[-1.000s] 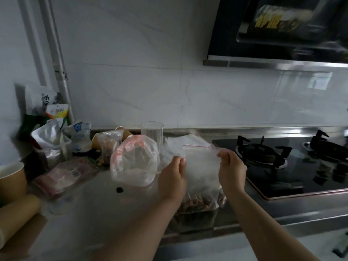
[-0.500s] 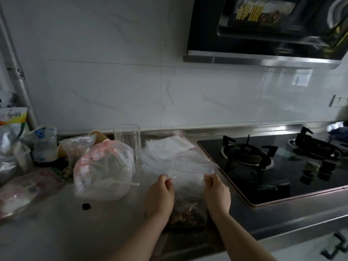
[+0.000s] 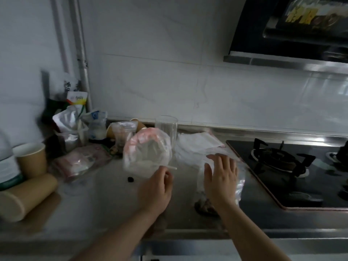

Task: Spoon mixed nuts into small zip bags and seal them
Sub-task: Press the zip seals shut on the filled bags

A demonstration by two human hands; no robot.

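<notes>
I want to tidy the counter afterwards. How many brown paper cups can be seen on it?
3. One upright paper cup stands at the left; one lying cup is on its side in front of it; a third cup shows partly behind the plastic bags. More may be hidden there.
</notes>
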